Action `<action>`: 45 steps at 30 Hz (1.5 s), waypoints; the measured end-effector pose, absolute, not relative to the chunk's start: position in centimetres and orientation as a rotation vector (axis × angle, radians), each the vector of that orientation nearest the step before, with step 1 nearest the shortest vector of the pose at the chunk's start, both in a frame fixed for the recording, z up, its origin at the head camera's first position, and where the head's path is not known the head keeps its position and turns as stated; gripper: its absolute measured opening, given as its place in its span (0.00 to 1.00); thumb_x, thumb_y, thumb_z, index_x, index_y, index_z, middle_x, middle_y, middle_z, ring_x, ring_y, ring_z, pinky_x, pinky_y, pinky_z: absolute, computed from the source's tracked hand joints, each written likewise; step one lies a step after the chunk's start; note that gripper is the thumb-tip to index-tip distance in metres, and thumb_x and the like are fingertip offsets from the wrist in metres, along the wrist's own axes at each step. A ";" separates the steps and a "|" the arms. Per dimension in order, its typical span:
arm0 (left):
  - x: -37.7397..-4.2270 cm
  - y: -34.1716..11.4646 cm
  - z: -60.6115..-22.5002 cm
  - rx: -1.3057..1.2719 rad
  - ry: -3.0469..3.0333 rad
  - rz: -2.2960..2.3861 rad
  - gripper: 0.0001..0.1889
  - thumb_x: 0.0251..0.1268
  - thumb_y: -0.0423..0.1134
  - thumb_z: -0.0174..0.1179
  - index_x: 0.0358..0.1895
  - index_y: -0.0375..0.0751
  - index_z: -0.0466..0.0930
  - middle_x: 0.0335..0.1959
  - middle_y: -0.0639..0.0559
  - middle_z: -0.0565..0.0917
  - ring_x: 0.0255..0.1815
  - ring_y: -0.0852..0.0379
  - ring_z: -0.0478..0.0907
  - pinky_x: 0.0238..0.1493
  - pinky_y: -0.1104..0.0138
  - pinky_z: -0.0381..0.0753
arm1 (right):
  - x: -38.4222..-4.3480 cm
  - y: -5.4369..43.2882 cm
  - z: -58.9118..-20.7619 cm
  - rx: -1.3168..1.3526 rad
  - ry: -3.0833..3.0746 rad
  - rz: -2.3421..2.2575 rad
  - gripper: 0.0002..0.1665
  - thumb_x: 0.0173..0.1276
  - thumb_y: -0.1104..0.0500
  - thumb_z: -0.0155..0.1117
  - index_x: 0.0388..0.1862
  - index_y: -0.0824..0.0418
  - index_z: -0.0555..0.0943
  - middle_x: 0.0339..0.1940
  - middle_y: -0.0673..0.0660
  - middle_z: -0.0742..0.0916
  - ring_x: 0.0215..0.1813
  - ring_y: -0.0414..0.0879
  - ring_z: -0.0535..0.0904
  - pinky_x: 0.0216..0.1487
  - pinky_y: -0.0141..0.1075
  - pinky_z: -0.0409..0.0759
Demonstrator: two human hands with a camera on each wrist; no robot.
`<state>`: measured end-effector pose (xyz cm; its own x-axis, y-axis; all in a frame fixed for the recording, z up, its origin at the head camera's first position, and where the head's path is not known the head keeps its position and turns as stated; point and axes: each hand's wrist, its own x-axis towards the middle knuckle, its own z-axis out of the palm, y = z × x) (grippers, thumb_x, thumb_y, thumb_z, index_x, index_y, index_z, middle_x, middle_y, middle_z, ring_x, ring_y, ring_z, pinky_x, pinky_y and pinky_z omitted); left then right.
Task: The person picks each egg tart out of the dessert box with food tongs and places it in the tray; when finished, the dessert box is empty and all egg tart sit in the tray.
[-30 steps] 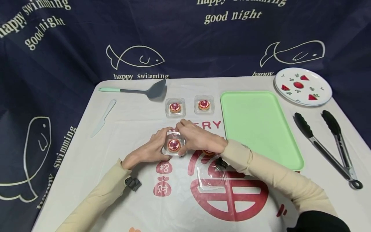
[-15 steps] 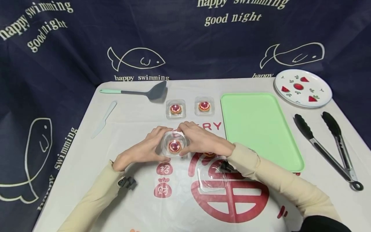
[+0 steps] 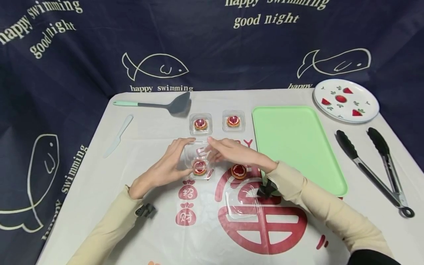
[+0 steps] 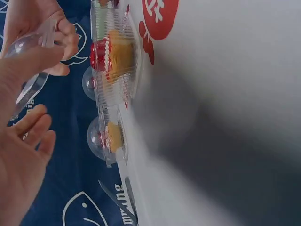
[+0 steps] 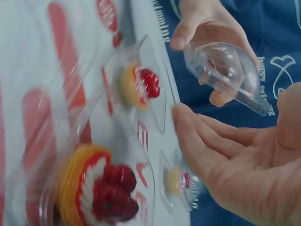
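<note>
My left hand [image 3: 162, 171] holds a clear domed plastic lid [image 5: 225, 70] by its edge, with the thumb on one side. The lid hangs tilted above a clear square base, on which a small fruit tart [image 4: 115, 55] with red topping sits. Right of the lid, my right hand [image 3: 236, 152] has its fingers extended close to it and grips nothing. Below that hand, a second tart [image 5: 96, 188] sits uncovered in its base. In front of this tart lies another clear lid [image 3: 242, 206], part of the same package or beside it; I cannot tell which.
Two boxed tarts, a left box [image 3: 200, 124] and a right box [image 3: 233, 120], stand behind the hands. A green tray [image 3: 294, 147] lies to the right, with stacked plates [image 3: 346, 100] and tongs [image 3: 381, 169] beyond. A spatula [image 3: 159, 105] and plastic knife [image 3: 119, 136] lie left.
The lid has come up off the tart's base, held in my left hand. My right hand has drawn slightly away to the right and its fingers have straightened.
</note>
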<state>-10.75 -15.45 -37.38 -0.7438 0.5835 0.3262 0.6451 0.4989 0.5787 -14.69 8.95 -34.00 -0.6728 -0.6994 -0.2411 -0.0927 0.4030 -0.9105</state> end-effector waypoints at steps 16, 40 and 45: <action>-10.7 -16.9 -36.6 -1.008 -2.760 -1.643 0.35 0.72 0.44 0.56 0.72 0.33 0.50 0.53 0.34 0.75 0.51 0.42 0.77 0.56 0.53 0.78 | -13.9 9.0 -33.7 -0.637 1.995 -1.252 0.40 0.79 0.38 0.34 0.43 0.71 0.81 0.38 0.65 0.85 0.44 0.60 0.82 0.51 0.52 0.81; -7.4 -15.5 -35.0 -1.268 -3.135 -0.977 0.39 0.45 0.49 0.76 0.61 0.39 0.71 0.52 0.53 0.69 0.54 0.57 0.64 0.58 0.61 0.72 | -8.1 7.7 -34.1 -1.083 2.453 -0.584 0.48 0.50 0.38 0.76 0.62 0.64 0.73 0.48 0.53 0.75 0.39 0.42 0.75 0.44 0.34 0.81; -6.6 -14.9 -35.3 -1.312 -3.130 -0.814 0.44 0.41 0.52 0.77 0.64 0.39 0.69 0.57 0.50 0.70 0.55 0.54 0.65 0.58 0.57 0.69 | -7.5 7.1 -34.4 -1.177 2.499 -0.432 0.56 0.47 0.36 0.77 0.68 0.64 0.68 0.56 0.57 0.77 0.51 0.46 0.76 0.55 0.41 0.81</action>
<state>-6.58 -14.90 -35.28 -0.6659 0.7335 -0.1362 0.5741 0.6205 0.5342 -7.53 7.14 -34.44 -0.5969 -0.7827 -0.1764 -0.6781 0.6096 -0.4106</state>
